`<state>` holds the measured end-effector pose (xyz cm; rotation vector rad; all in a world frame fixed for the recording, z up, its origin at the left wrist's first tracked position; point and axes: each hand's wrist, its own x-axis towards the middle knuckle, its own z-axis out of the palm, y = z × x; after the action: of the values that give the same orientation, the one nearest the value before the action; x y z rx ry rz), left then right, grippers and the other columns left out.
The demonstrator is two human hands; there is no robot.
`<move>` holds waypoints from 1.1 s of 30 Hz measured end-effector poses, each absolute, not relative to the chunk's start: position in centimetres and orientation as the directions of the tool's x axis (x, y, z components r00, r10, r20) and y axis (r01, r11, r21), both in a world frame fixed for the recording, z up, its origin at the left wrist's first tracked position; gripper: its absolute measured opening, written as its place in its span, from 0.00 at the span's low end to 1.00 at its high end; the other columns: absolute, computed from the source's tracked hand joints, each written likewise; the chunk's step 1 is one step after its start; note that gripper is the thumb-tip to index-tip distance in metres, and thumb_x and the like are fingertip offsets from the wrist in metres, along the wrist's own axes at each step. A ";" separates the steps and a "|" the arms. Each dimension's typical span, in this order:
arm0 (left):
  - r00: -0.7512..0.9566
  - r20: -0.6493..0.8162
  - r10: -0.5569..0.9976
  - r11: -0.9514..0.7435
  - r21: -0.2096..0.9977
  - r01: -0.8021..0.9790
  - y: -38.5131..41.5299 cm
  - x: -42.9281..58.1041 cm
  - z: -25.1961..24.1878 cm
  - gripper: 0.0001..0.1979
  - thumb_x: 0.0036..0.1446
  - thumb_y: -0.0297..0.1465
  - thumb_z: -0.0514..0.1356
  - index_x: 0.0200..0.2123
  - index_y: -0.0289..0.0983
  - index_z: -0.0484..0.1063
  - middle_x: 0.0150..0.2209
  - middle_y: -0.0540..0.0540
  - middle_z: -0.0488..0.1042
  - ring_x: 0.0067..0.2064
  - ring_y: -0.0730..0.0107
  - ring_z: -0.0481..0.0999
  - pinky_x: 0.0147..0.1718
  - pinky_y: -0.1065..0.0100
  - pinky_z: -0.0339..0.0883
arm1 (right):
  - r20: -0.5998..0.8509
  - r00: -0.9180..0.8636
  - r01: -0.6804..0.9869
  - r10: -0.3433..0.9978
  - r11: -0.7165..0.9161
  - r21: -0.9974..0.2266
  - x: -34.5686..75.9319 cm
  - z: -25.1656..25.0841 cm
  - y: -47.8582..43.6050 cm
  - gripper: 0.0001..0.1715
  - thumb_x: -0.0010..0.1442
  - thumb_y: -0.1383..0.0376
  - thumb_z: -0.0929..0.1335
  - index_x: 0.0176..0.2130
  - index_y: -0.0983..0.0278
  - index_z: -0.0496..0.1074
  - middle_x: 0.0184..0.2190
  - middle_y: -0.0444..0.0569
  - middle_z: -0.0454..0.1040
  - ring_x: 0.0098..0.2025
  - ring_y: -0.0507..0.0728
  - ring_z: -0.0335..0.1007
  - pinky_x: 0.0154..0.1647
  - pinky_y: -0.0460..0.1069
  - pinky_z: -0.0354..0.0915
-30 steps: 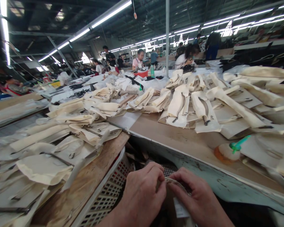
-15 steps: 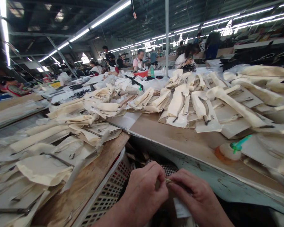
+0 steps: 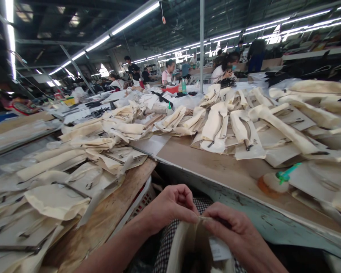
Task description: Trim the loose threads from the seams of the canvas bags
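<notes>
My left hand (image 3: 170, 208) and my right hand (image 3: 233, 233) meet low in the view, both pinching the top edge of a cream fabric piece (image 3: 187, 242) that hangs open below them. A white label (image 3: 220, 250) shows on the piece under my right hand. Checked black-and-white cloth (image 3: 166, 242) lies beneath, over my lap. Both hands are closed on the fabric's edge, fingertips almost touching.
Workbenches (image 3: 216, 167) ahead carry several piles of cream fabric pieces with zippers (image 3: 216, 125). A green-capped bottle on an orange pad (image 3: 275, 181) lies at right. A white plastic basket (image 3: 139, 201) stands left of my hands. Other people (image 3: 167, 72) work at far tables.
My hands have lifted the cream fabric piece up, so more of it shows below them. My left hand moved up and slightly left. The basket is now mostly hidden by my left arm.
</notes>
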<state>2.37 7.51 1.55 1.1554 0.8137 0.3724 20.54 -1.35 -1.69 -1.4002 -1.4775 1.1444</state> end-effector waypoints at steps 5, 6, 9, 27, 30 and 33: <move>0.698 -0.284 0.657 0.134 0.956 0.263 6.8 1.6 2.9 0.09 0.50 0.28 0.64 0.36 0.33 0.72 0.33 0.49 0.75 0.34 0.73 0.71 0.36 0.71 0.63 | -0.043 -0.092 0.284 0.995 -0.015 -0.959 20.3 -1.7 -1.3 0.13 0.61 0.57 0.65 0.34 0.60 0.77 0.31 0.43 0.77 0.34 0.55 0.72 0.35 0.46 0.64; 0.705 -0.273 0.655 0.084 0.953 0.291 6.6 1.4 3.3 0.09 0.51 0.28 0.62 0.37 0.33 0.72 0.34 0.49 0.74 0.35 0.72 0.71 0.37 0.70 0.63 | -0.050 -0.093 0.281 0.994 -0.022 -0.959 20.3 -1.7 -1.4 0.14 0.62 0.56 0.65 0.35 0.60 0.77 0.32 0.43 0.77 0.35 0.56 0.72 0.36 0.45 0.65; 0.691 -0.291 0.661 0.020 0.928 0.371 6.1 1.1 4.0 0.10 0.52 0.26 0.59 0.39 0.33 0.73 0.35 0.49 0.74 0.35 0.72 0.71 0.36 0.71 0.64 | -0.076 -0.071 0.297 0.995 -0.052 -0.954 20.2 -1.6 -1.5 0.18 0.62 0.53 0.64 0.35 0.61 0.77 0.29 0.43 0.77 0.32 0.56 0.72 0.33 0.45 0.65; 0.649 0.040 0.760 -0.463 0.734 0.497 4.9 2.3 2.9 0.06 0.50 0.21 0.59 0.28 0.34 0.75 0.27 0.52 0.72 0.30 0.74 0.69 0.31 0.74 0.57 | -0.070 -0.070 0.315 0.995 -0.044 -0.948 20.1 -1.6 -1.2 0.16 0.62 0.55 0.64 0.34 0.60 0.77 0.28 0.42 0.75 0.32 0.55 0.69 0.33 0.44 0.63; 0.603 -0.053 0.796 -0.345 0.779 0.524 5.2 2.8 2.5 0.06 0.50 0.22 0.59 0.28 0.33 0.76 0.24 0.52 0.71 0.28 0.74 0.66 0.28 0.74 0.55 | -0.090 -0.050 0.299 0.995 -0.071 -0.952 20.4 -1.8 -0.9 0.16 0.61 0.54 0.65 0.34 0.60 0.77 0.28 0.42 0.75 0.32 0.55 0.69 0.32 0.44 0.63; 0.585 -0.179 0.791 -0.176 0.849 0.498 6.0 2.8 2.3 0.07 0.53 0.28 0.60 0.29 0.33 0.78 0.22 0.54 0.68 0.25 0.76 0.62 0.25 0.74 0.53 | -0.130 -0.061 0.217 0.990 -0.114 -0.970 20.8 -2.2 -0.6 0.17 0.60 0.52 0.66 0.36 0.61 0.79 0.28 0.42 0.75 0.31 0.55 0.69 0.30 0.44 0.62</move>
<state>2.85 6.02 2.31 1.8354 1.0481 0.3747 20.76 -0.61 -2.17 -1.4251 -1.3635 1.2479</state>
